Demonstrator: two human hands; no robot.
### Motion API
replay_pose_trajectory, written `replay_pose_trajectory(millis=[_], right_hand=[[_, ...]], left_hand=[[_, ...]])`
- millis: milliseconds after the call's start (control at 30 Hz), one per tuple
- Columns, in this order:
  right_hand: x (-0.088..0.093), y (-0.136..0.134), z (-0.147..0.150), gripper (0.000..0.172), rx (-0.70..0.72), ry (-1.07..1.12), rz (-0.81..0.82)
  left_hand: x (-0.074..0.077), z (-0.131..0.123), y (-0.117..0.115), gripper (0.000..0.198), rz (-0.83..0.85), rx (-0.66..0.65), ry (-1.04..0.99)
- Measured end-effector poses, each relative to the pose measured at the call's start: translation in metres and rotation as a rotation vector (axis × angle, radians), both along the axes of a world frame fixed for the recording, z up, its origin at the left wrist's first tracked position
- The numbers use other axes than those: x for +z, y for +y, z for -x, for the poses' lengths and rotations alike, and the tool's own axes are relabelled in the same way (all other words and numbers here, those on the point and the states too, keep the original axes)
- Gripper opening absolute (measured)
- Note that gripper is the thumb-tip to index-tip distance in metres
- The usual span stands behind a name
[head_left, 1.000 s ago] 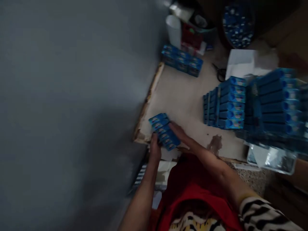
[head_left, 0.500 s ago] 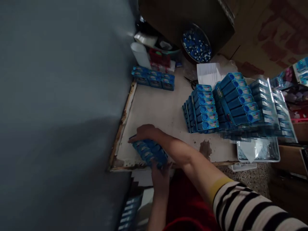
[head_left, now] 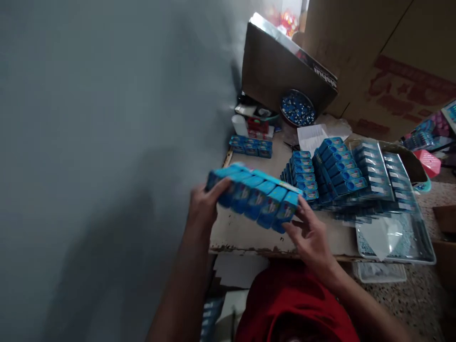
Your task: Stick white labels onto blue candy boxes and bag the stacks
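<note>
Between my two hands a pack of blue boxes point(head_left: 254, 197) is held up over the table, slightly tilted, its boxes side by side in a row. My left hand point(head_left: 206, 202) is closed on the pack's left end, thumb along the front. At the right end, my right hand point(head_left: 308, 230) grips with thumb and fingers. Just beyond the right hand stands a stack of similar blue boxes point(head_left: 304, 175). A larger blue stack point(head_left: 340, 166) leans beside it. Further back, a short row of blue boxes point(head_left: 251, 146) sits at the table's far left.
A grey wall point(head_left: 107, 118) borders the table point(head_left: 242, 232) on the left. At the back are a round bowl of small blue pieces point(head_left: 298, 108), papers point(head_left: 311, 137) and a cardboard box point(head_left: 285, 66). Clear-wrapped packs point(head_left: 374, 171) and a clear tray point(head_left: 420, 244) stand right.
Both hands have lifted the pack from the table's front left corner and turned it. My arms, crossed close together before, are now apart, one at each end. The view has shifted.
</note>
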State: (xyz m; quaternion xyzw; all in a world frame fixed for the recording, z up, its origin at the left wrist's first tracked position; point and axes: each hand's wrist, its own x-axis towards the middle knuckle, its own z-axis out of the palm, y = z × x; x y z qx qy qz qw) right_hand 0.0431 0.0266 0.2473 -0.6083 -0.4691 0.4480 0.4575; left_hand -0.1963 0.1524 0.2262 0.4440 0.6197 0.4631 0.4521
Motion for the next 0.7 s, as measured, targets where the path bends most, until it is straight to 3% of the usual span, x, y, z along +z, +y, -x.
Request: replay_pose_trajectory(millis=[33,67,133,200,267,367,533,600,700], right_hand=[[0.004,-0.002,-0.005,0.081,-0.068,0.087,0.004],[0.005,-0.001,-0.01,0.083,-0.135,0.157,0.008],[0.001,0.006,-0.02,0.087,-0.256,0.232,0.009],[-0.01,0.018,-0.032,0.089,-0.34,0.246,0.017],[-0.024,0.028,-0.047,0.088,-0.386,0.233,0.063],[-0.042,0.033,-0.075,0.088,-0.372,0.248,0.156],[-0.061,0.016,-0.115,0.097,-0.13,0.285,0.194],[-0.069,0.011,-0.116,0.11,-0.091,0.205,0.212],[-0.078,0.015,-0.094,0.13,-0.098,0.09,0.232]], left_hand=[[0.024,-0.017,0.03,0.042,-0.018,-0.152,-0.021],[0.042,-0.037,0.058,0.047,-0.032,-0.222,-0.033],[0.063,-0.084,0.109,0.049,-0.034,-0.398,0.01],[0.062,-0.13,0.145,0.048,-0.011,-0.55,0.061],[0.049,-0.166,0.166,0.045,0.054,-0.637,0.131],[0.027,-0.194,0.174,0.041,0.159,-0.648,0.18],[0.009,-0.206,0.171,0.056,0.247,-0.599,0.066],[0.004,-0.212,0.169,0.057,0.264,-0.527,0.014],[0.003,-0.222,0.157,0.037,0.267,-0.333,-0.047]])
